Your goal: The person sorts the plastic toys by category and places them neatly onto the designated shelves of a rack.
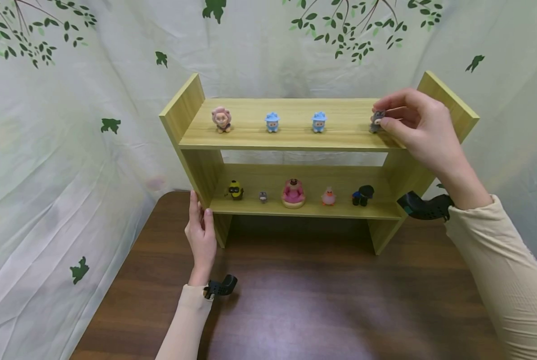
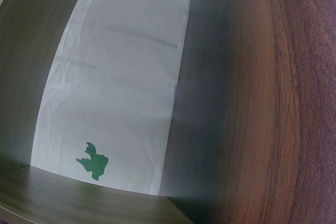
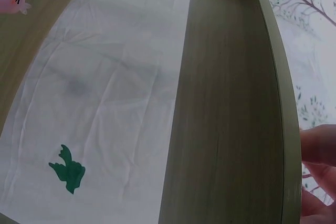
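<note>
My right hand (image 1: 426,125) pinches a small grey figurine (image 1: 376,122) between thumb and fingers, at the right end of the top board of a light wooden shelf (image 1: 295,141). In the right wrist view, its fingers (image 3: 319,148) show beyond the board's edge, while the figurine is hidden. To the left on that board stand two blue-hatted figurines (image 1: 319,123) and a pink, fluffy-headed one (image 1: 221,120). Low on the left, my other hand, the left hand (image 1: 202,242), rests its straightened fingers along the shelf's side panel.
On the lower board stand a yellow figurine (image 1: 235,190), a tiny grey one (image 1: 263,197), a pink bear (image 1: 293,194), a pink bird-like figurine (image 1: 328,196) and a dark one (image 1: 363,195). The shelf stands on a brown wooden table (image 1: 304,300), before a leaf-printed cloth (image 1: 259,55).
</note>
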Demonstrator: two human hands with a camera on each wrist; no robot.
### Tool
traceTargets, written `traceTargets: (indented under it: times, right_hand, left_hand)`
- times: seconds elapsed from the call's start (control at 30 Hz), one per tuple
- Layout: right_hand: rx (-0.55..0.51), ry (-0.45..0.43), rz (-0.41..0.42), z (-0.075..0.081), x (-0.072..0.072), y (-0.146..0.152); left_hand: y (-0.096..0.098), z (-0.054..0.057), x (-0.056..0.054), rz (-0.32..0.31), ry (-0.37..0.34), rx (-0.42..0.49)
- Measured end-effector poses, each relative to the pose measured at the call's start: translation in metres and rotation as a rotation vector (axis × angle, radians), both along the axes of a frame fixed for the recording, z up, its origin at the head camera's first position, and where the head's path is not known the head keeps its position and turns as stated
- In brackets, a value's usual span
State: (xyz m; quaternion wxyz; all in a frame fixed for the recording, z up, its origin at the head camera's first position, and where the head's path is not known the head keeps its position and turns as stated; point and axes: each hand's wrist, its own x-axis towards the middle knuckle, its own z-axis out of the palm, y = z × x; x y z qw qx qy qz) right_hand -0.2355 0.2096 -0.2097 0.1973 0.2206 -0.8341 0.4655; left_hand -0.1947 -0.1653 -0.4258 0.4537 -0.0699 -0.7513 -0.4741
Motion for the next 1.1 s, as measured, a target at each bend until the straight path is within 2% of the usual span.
traceTargets:
  times: [0.23, 0.37, 0.47, 0.5, 0.6, 0.7, 0.73, 0.83, 0.97, 1.03, 1.1]
  right_hand:
    - [-0.029, 0.005, 0.012, 0.0, 0.0, 0.001]
    - [-0.103, 0.022, 0.027, -0.001, 0.001, 0.001]
    - [-0.191, 0.059, 0.025, -0.002, 0.005, 0.001]
    - [-0.242, 0.071, 0.033, -0.003, 0.007, 0.001]
    - [-0.41, 0.111, 0.094, -0.007, 0.015, 0.001]
    - [-0.511, 0.188, 0.173, -0.014, 0.025, 0.001]
    - [-0.52, 0.214, 0.189, -0.017, 0.028, 0.001]
    - [-0.529, 0.276, 0.213, -0.027, 0.038, -0.002]
    - [-0.547, 0.3, 0.238, -0.042, 0.05, -0.005]
    - [-0.529, 0.312, 0.248, -0.05, 0.056, -0.006]
    - [-0.484, 0.332, 0.241, -0.057, 0.062, -0.009]
  left_hand:
    - [-0.001, 0.0, -0.001, -0.002, 0.001, 0.002]
    - [-0.001, 0.0, -0.001, -0.001, 0.001, 0.004]
    - [-0.001, 0.0, 0.001, -0.009, -0.008, 0.01]
    - [-0.003, -0.003, -0.001, -0.013, -0.018, 0.016]
    - [-0.002, 0.0, 0.004, -0.033, -0.056, 0.033]
    - [-0.002, 0.005, 0.009, -0.033, -0.081, 0.039]
    - [0.0, 0.01, 0.012, -0.027, -0.078, 0.035]
    - [-0.001, 0.008, 0.012, 0.027, -0.02, 0.005]
    - [-0.001, 0.006, 0.009, 0.118, 0.126, -0.061]
    - [0.002, 0.01, 0.011, 0.137, 0.185, -0.111]
    - [0.007, 0.017, 0.015, 0.122, 0.213, -0.176]
